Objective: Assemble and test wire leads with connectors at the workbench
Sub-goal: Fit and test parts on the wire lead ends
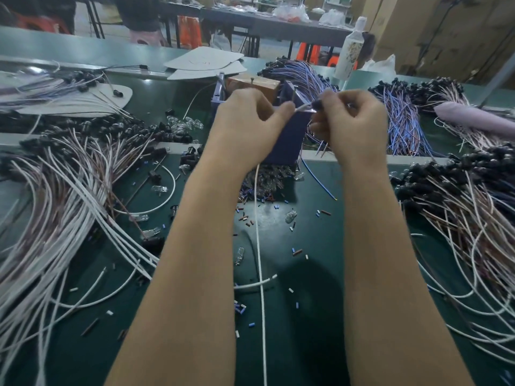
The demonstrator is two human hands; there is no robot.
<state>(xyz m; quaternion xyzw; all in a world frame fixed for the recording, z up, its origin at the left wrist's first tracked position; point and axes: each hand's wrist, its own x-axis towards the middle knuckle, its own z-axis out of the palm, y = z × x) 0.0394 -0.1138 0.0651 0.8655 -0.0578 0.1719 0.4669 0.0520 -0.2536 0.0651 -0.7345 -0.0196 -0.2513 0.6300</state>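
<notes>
Over the blue fixture (pixel 289 137) the left hand (pixel 248 126) pinches the white wire (pixel 302 108) and the right hand (pixel 355 129), close beside it, grips what looks like a black connector (pixel 317 103) at its tip, so I'd keep the wire straight and push squarely home.

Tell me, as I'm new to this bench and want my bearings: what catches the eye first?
First, the left hand and right hand raised at centre, pinching a white wire and its black connector between them, before a blue box. Then the heaps of wire leads sprawling over the green table on both sides.
</notes>
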